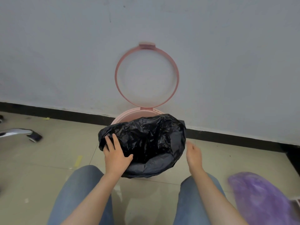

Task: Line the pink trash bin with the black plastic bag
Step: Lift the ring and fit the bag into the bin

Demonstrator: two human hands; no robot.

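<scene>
The pink trash bin (129, 116) stands on the floor against the wall, its pink ring frame (146, 75) flipped up and leaning on the wall. The black plastic bag (146, 140) is spread over the bin's mouth, folded over the near and side rims, with the far pink rim still showing. My left hand (116, 154) presses flat on the bag's left near edge, fingers spread. My right hand (194, 155) hovers just right of the bin, fingers apart, holding nothing, slightly blurred.
My knees in blue jeans (81, 192) frame the bin from below. A purple plastic bag (259, 197) lies at the lower right. A chrome chair leg with a castor (24, 133) is on the tiled floor at left. A black skirting board (65, 113) runs along the wall.
</scene>
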